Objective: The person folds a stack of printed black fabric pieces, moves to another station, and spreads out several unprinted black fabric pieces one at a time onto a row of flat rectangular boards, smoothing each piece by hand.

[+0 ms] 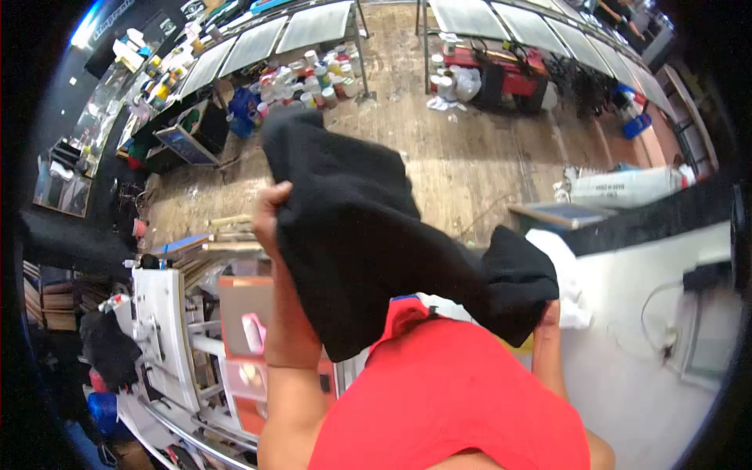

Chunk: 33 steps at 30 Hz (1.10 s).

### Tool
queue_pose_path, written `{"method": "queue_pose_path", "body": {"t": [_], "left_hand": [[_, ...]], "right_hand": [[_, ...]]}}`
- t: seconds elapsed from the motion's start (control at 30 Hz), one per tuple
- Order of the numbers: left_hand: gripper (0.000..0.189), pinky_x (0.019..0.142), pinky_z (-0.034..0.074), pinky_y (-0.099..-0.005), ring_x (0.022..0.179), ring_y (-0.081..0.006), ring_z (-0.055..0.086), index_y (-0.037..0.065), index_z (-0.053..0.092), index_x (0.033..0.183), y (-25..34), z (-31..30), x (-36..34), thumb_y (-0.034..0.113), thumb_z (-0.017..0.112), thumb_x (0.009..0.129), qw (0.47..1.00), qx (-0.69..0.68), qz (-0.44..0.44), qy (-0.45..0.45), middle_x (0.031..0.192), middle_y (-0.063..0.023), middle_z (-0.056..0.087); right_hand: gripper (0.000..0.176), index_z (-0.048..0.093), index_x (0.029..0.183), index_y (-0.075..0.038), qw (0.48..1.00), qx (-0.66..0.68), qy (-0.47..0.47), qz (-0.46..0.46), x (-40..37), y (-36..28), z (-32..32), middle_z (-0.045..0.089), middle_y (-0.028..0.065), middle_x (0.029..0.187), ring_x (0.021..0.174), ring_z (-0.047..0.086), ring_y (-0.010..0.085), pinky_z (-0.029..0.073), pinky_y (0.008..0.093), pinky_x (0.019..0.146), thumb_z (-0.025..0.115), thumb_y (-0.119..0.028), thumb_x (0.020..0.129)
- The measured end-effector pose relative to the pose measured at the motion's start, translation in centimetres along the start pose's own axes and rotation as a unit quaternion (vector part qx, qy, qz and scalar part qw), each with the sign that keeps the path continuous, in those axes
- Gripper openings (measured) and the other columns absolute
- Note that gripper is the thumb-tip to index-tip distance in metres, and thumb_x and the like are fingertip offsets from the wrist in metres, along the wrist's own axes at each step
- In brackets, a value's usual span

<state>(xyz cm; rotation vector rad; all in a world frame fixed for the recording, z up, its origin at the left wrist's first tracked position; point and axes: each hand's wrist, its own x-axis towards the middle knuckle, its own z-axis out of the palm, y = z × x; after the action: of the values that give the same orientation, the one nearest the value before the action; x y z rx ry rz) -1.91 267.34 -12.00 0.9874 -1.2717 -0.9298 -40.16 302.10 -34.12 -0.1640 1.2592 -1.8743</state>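
I hold a black garment [360,235] up in front of my red shirt [454,392]. My left hand [269,210] grips its bunched edge at the left, arm raised. My right hand [551,315] holds the garment's lower right end and is mostly hidden under the cloth, with only the wrist and forearm showing. The fabric hangs folded between both hands and covers part of the floor behind it.
Several paint tubs [313,78] stand on the wooden floor under long tables with screen frames [313,27]. A red cart [513,74] sits at the back. A white press machine [164,329] is at the left, a white counter [650,368] at the right, and a white sack [627,186] beyond.
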Motion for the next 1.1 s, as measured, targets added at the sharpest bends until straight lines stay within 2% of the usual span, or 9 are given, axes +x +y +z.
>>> {"method": "queue_pose_path", "body": {"t": [0.07, 0.4, 0.47, 0.5, 0.63, 0.77, 0.9, 1.03, 1.1], "left_hand": [[0.041, 0.086, 0.053, -0.0432, 0.089, -0.0326, 0.065, -0.003, 0.054, 0.120, -0.8, 2.3, 4.9, 0.013, 0.049, 0.082, 0.805, -0.483, -0.335, -0.085, 0.100, -0.0197, 0.063], [0.058, 0.084, 0.053, -0.0418, 0.093, -0.0326, 0.063, 0.003, 0.043, 0.137, -6.2, 1.3, 23.3, 0.012, 0.046, 0.079, 0.860, -0.427, -0.278, 0.011, 0.113, -0.0200, 0.060], [0.057, 0.083, 0.052, -0.0406, 0.088, -0.0322, 0.063, 0.001, 0.045, 0.134, -7.4, 0.6, 26.5, 0.014, 0.047, 0.079, 0.879, -0.424, -0.219, -0.016, 0.107, -0.0206, 0.061], [0.057, 0.083, 0.052, -0.0406, 0.088, -0.0322, 0.063, 0.001, 0.045, 0.134, -7.3, 0.9, 27.9, 0.014, 0.047, 0.079, 0.880, -0.423, -0.215, -0.009, 0.107, -0.0206, 0.061], [0.053, 0.083, 0.052, -0.0404, 0.084, -0.0305, 0.063, 0.002, 0.047, 0.130, -9.7, 3.0, 33.3, 0.017, 0.048, 0.080, 0.869, -0.432, -0.226, 0.080, 0.100, -0.0195, 0.062], [0.053, 0.076, 0.054, -0.0384, 0.082, -0.0284, 0.063, 0.004, 0.048, 0.131, -15.6, 6.9, 40.8, 0.017, 0.049, 0.079, 0.901, -0.371, -0.121, 0.188, 0.097, -0.0170, 0.063], [0.059, 0.079, 0.055, -0.0405, 0.085, -0.0301, 0.065, 0.000, 0.045, 0.134, -19.9, 9.1, 49.8, 0.019, 0.048, 0.078, 0.879, -0.425, -0.151, 0.157, 0.103, -0.0195, 0.063], [0.057, 0.090, 0.051, -0.0459, 0.099, -0.0370, 0.062, -0.008, 0.052, 0.124, -15.1, 12.5, 59.8, 0.020, 0.048, 0.074, 0.852, -0.495, -0.121, 0.120, 0.115, -0.0226, 0.061], [0.051, 0.094, 0.049, -0.0461, 0.103, -0.0364, 0.061, -0.007, 0.057, 0.116, -21.7, 5.3, 63.7, 0.018, 0.049, 0.073, 0.927, -0.116, -0.003, 0.357, 0.116, -0.0232, 0.061]], "right_hand": [[0.049, 0.048, 0.133, 0.000, 0.999, 0.030, -0.029, -0.011, 4.8, -2.1, 7.2, 0.055, 0.0123, 0.131, 0.116, 0.054, 0.0274, 0.043, 0.0391, 0.101, 0.053, -0.030, 0.094], [0.062, 0.040, 0.142, -0.006, 0.936, 0.047, -0.328, -0.120, 33.2, -6.3, 37.5, 0.046, 0.0099, 0.141, 0.130, 0.045, 0.0273, 0.034, 0.0431, 0.110, 0.048, -0.043, 0.093], [0.063, 0.040, 0.141, -0.006, 0.885, 0.344, -0.294, 0.109, 42.9, -7.8, 47.3, 0.046, 0.0087, 0.142, 0.131, 0.044, 0.0260, 0.031, 0.0413, 0.112, 0.055, -0.041, 0.091], [0.060, 0.042, 0.140, -0.007, 0.906, 0.110, -0.393, -0.112, 43.5, -8.7, 54.2, 0.048, 0.0086, 0.139, 0.126, 0.048, 0.0264, 0.035, 0.0402, 0.109, 0.063, -0.031, 0.089], [0.081, 0.025, 0.148, -0.010, 0.909, 0.086, -0.382, -0.141, 59.1, -4.5, 69.4, 0.043, 0.0111, 0.143, 0.112, 0.055, 0.0263, 0.044, 0.0394, 0.096, 0.072, -0.016, 0.084], [0.088, 0.024, 0.148, -0.005, 0.910, -0.135, -0.389, 0.041, 70.0, 9.5, 72.6, 0.044, 0.0103, 0.140, 0.130, 0.038, 0.0238, 0.028, 0.0431, 0.108, 0.070, -0.043, 0.084], [0.079, 0.040, 0.143, -0.007, 0.720, -0.400, -0.506, 0.256, 69.8, 21.8, 72.7, 0.038, 0.0108, 0.149, 0.139, 0.030, 0.0284, 0.025, 0.0510, 0.110, 0.055, -0.061, 0.087], [0.073, 0.048, 0.137, -0.005, 0.643, -0.194, -0.594, 0.443, 69.7, 23.7, 77.4, 0.051, 0.0156, 0.137, 0.124, 0.050, 0.0298, 0.039, 0.0414, 0.104, 0.056, -0.059, 0.088], [0.067, 0.053, 0.130, -0.002, 0.652, -0.202, -0.504, 0.529, 71.4, 17.6, 83.1, 0.059, 0.0173, 0.125, 0.110, 0.060, 0.0280, 0.047, 0.0369, 0.095, 0.063, -0.051, 0.086]]}}
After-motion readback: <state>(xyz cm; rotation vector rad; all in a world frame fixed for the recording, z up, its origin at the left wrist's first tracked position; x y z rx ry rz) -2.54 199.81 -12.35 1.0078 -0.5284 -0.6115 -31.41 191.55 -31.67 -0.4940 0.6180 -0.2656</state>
